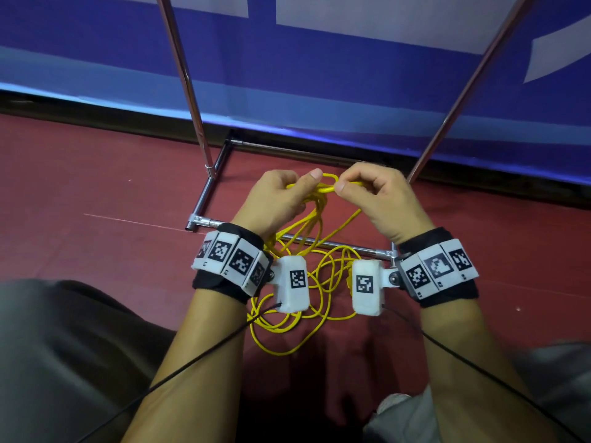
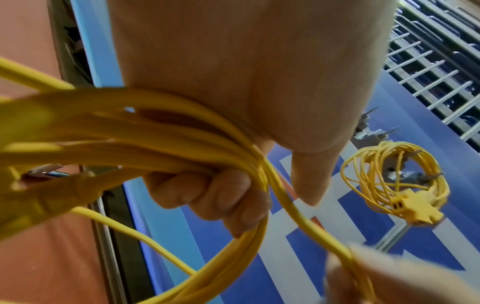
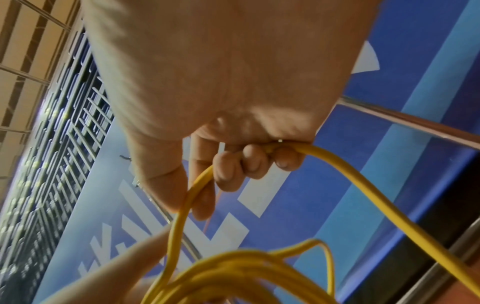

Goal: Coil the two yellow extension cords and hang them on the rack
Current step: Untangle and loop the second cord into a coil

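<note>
My left hand grips a bundle of yellow cord loops, fingers curled around it. Close beside it, my right hand holds a single strand of the same yellow extension cord in curled fingers and pinches it by the thumb. The loose rest of the cord hangs down and lies in a tangle on the red floor below my wrists. A second yellow cord, coiled with its yellow socket end, hangs on the rack's top in the left wrist view.
The metal rack's base bars and two slanting uprights stand right in front of me on the red floor. A blue and white banner runs behind. My knees frame the lower corners.
</note>
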The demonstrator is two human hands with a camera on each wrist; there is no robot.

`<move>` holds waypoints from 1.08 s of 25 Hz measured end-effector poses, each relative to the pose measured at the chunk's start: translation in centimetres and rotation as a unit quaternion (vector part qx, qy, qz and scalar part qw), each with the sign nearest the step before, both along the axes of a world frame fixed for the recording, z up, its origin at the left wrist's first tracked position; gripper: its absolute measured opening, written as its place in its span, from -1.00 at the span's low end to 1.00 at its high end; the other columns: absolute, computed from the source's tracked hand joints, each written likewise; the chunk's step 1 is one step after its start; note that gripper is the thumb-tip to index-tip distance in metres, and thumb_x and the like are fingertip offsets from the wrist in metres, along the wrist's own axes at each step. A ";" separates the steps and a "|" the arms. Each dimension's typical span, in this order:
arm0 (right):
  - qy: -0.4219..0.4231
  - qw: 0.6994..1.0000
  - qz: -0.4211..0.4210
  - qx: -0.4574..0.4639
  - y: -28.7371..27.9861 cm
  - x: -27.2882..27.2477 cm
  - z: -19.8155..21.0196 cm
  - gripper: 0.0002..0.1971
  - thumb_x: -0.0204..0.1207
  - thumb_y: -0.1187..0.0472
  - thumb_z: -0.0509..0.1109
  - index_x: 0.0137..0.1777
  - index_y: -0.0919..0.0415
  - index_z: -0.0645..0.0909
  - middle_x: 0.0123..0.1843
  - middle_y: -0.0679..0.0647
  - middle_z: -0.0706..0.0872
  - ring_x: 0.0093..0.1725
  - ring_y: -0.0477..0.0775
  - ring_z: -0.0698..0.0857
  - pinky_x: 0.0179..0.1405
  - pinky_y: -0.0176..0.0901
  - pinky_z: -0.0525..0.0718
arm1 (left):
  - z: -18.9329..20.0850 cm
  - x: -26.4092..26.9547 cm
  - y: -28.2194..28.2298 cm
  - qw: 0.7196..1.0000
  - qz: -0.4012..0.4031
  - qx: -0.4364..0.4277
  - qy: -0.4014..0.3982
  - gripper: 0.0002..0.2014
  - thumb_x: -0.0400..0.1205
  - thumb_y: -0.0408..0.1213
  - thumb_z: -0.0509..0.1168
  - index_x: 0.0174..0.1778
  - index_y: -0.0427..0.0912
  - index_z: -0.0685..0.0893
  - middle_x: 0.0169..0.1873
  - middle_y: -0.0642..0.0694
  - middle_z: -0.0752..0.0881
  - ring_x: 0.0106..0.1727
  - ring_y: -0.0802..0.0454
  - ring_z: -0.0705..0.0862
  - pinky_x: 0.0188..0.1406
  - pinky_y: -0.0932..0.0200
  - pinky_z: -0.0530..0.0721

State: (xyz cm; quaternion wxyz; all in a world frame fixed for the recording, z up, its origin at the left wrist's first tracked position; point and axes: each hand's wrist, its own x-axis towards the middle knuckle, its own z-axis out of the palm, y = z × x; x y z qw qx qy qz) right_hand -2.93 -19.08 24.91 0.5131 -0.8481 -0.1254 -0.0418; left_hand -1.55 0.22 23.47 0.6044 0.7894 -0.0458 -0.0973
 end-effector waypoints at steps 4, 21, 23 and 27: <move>-0.013 1.000 -0.009 -0.003 0.2 0.2 -0.4 -0.80 0.49 -0.06 0.40 -0.22 0.04 0.67 -0.29 0.22 0.69 -0.28 0.08 0.56 -0.22 -0.07 0.52 | 0.3 -0.2 -0.1 0.999 0.014 0.016 -0.039 -0.40 0.67 0.12 0.32 -0.24 -0.48 0.66 -0.64 0.01 0.48 -0.64 0.14 0.33 -0.58 0.24 0.31; -0.042 0.997 -0.059 -0.008 0.5 -0.1 -0.3 -0.76 0.49 -0.01 0.48 -0.32 0.07 0.64 -0.48 0.25 0.56 -0.45 -0.11 0.41 -0.43 -0.20 0.36 | 1.0 -0.9 -0.9 0.997 -0.080 -0.005 -0.014 -0.55 0.80 0.00 0.11 -0.32 -0.16 0.61 -0.53 -0.14 0.44 -0.52 0.03 0.39 -0.53 0.21 0.31; -0.043 0.997 -0.051 -0.035 1.3 -0.3 -0.5 -0.76 0.51 0.03 0.48 -0.34 0.07 0.60 -0.55 0.03 0.51 -0.52 -0.23 0.39 -0.47 -0.31 0.36 | 0.9 -1.1 -1.6 0.997 -0.057 -0.037 -0.021 -0.53 0.80 0.01 0.13 -0.40 -0.08 0.61 -0.57 -0.09 0.39 -0.56 0.04 0.36 -0.57 0.24 0.30; -0.045 0.989 -0.064 -0.128 1.0 -0.3 -0.8 -0.53 0.56 -0.22 0.24 -0.41 0.13 0.52 -0.56 0.01 0.52 -0.45 -0.07 0.49 -0.35 -0.17 0.42 | 0.4 -0.6 -1.4 0.995 0.033 0.019 -0.091 -0.32 0.59 0.30 0.28 -0.47 -0.33 0.60 -0.66 -0.02 0.43 -0.57 0.05 0.37 -0.48 0.11 0.35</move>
